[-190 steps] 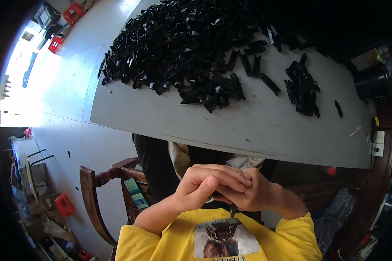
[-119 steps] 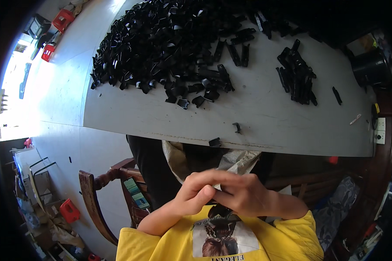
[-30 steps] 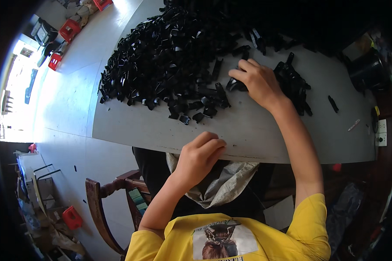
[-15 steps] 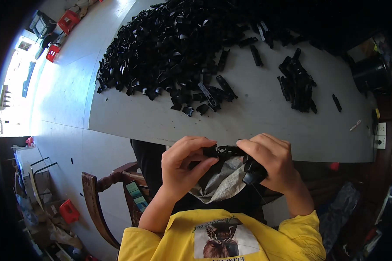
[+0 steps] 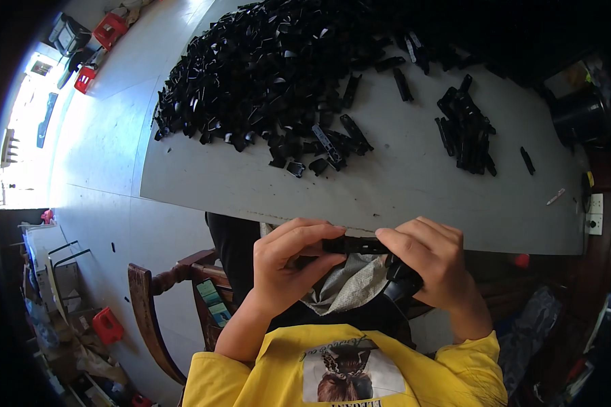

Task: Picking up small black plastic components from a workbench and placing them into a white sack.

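Over my lap, just off the table's near edge, a narrow black plastic part (image 5: 361,245) is held level between my two hands. The thumb and fingers of my left hand (image 5: 284,261) pinch its left end. At the other end, the fingertips of my right hand (image 5: 429,256) close on it. Below the right fingers, against that palm, sits a bulkier shiny black piece (image 5: 402,279); its kind is partly hidden by the hand. A heap of small black plastic pieces (image 5: 251,74) covers the table's far left, with several longer strips beside it.
The grey table (image 5: 414,190) also carries a smaller pile of black parts (image 5: 465,129), a lone strip (image 5: 527,161) and a white pen-like stick (image 5: 555,197). Grey woven cloth (image 5: 346,288) lies on my lap. A wooden chair (image 5: 141,305) with a phone-like object (image 5: 213,302) stands left.
Both hands have shifted slightly down and to the right with the black part between them. The part has turned a little, showing less of its openwork side.
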Motion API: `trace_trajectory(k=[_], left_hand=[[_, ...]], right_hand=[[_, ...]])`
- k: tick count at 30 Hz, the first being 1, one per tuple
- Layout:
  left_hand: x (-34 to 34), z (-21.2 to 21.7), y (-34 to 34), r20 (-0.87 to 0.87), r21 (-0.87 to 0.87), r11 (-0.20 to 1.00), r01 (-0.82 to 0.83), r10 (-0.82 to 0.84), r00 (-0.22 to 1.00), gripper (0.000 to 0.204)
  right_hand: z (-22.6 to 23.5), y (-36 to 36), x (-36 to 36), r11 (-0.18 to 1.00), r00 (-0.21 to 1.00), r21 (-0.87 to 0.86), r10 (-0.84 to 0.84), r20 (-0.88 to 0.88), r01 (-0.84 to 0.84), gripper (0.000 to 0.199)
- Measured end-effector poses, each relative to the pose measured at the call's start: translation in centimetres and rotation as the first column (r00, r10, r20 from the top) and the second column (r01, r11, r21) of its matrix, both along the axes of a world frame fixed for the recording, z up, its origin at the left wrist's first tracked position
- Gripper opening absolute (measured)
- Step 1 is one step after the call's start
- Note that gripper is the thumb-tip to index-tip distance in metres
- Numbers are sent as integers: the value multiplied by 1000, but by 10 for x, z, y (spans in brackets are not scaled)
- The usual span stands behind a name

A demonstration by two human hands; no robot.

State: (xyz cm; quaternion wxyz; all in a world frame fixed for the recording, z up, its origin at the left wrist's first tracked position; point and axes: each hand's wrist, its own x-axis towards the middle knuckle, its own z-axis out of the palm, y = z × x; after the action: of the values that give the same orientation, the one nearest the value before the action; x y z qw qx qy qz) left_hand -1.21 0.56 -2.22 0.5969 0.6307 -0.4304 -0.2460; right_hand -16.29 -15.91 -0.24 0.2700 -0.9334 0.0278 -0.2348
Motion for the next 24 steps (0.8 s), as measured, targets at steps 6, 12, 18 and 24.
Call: trace_trajectory(k=[6, 12, 18, 24], left_hand=[[-1, 2, -1, 12, -1, 1000, 14, -14, 1000, 34], [3, 1, -1, -41, -45, 995, 88, -90, 995, 25], [-17, -5, -3, -471, -261, 932, 252, -350, 809, 67], [-31, -27, 7, -543, -384, 912, 148, -352, 763, 69]], right_hand=[[1, 0, 0, 1000, 999, -20, 6, -45, -7, 40], [-1, 5, 2, 1000, 1000, 17, 9, -23, -9, 33], [-10, 35, 0, 979, 982, -116, 179, 67, -170, 17], [-1, 55, 5, 988, 985, -126, 110, 131, -94, 12]])
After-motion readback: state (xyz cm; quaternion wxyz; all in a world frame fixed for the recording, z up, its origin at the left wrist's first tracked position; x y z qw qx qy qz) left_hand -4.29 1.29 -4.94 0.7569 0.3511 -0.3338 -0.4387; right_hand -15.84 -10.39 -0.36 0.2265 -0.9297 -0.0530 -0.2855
